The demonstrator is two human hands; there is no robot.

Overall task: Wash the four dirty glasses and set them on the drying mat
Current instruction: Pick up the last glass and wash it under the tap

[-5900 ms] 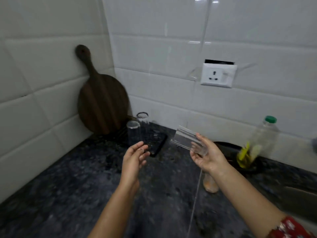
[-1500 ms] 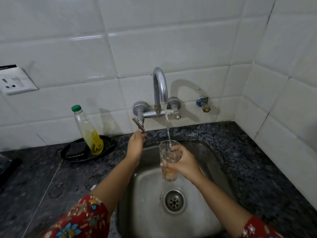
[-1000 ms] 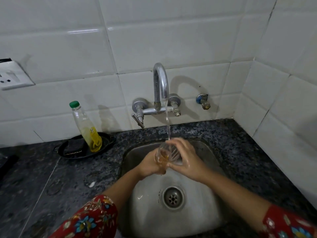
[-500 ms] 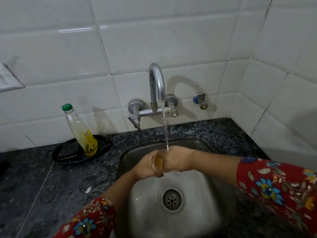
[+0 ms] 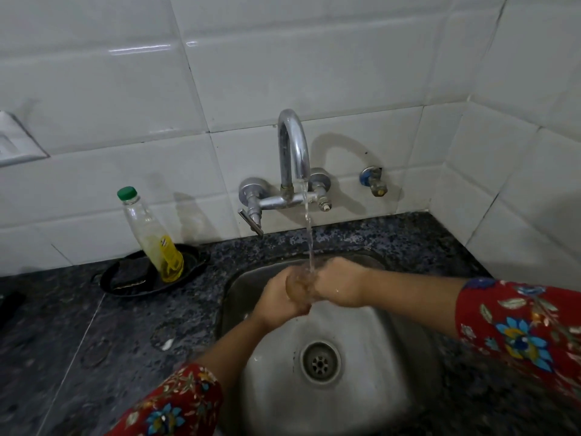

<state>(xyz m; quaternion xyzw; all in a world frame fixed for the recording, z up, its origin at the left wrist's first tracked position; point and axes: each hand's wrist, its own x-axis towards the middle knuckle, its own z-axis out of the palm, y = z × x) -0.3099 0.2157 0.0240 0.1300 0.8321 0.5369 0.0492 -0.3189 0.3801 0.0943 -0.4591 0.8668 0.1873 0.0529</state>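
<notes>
Clear drinking glass [image 5: 298,283]: clasped between both hands above the far part of the round stainless-steel sink [image 5: 361,357], directly under the thin stream of water [image 5: 308,234] falling from the curved chrome wall tap [image 5: 292,146]. Brownish-orange tint inside. Mostly hidden by fingers and blurred by the water, so tilt impossible to tell.

Left hand [image 5: 278,300]: curled round the near left side of the glass and gripping it, forearm reaching in from the near left out of a red floral left sleeve [image 5: 176,401].

Right hand [image 5: 341,286]: wrapped closely over the right side of the glass, back of the hand up and wet, forearm coming across from the right out of a red floral right sleeve [image 5: 518,325].

Nearer than the hands, in the sink floor: round metal drain [image 5: 320,361], well apart from the glass.

Left of the sink, on the dark speckled stone counter [image 5: 94,325]: shallow black oval tray [image 5: 196,259] close to the wall, holding a clear plastic bottle with green cap and yellow liquid [image 5: 151,237], tilted with its cap to the left, and a dark scrub pad [image 5: 129,276] just beside it.

On the white tiled wall [image 5: 283,58]: small blue-capped brass valve [image 5: 372,180] right of the tap; corner of a white socket plate [image 5: 12,146] at the left edge.
</notes>
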